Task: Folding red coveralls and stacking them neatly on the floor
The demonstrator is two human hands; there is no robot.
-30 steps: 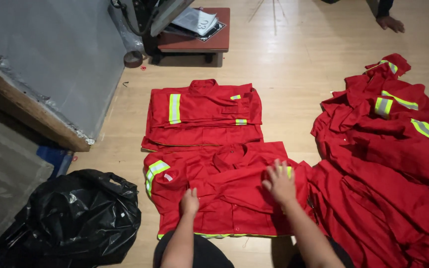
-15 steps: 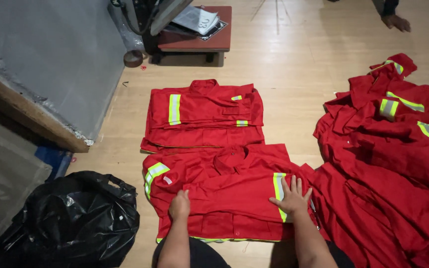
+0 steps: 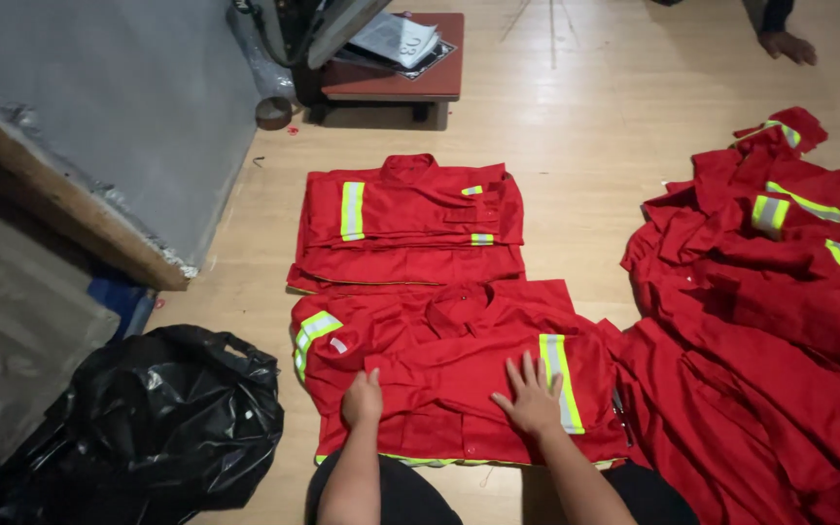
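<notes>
Two red garment heaps (image 3: 770,321) alongside

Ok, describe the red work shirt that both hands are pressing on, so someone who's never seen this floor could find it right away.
Start at the light wooden floor and find the neatly folded red shirt stack in the middle. The work shirt lies just below it, nearest the camera. Unlike the stack and the loose red pile at right, it has the left hand and right hand flat on it.

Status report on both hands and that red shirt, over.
Left hand and right hand both flat, pressing the red work shirt on the floor. Folded shirt stack beyond it. Loose red pile touching right edge; black bag left.
</notes>
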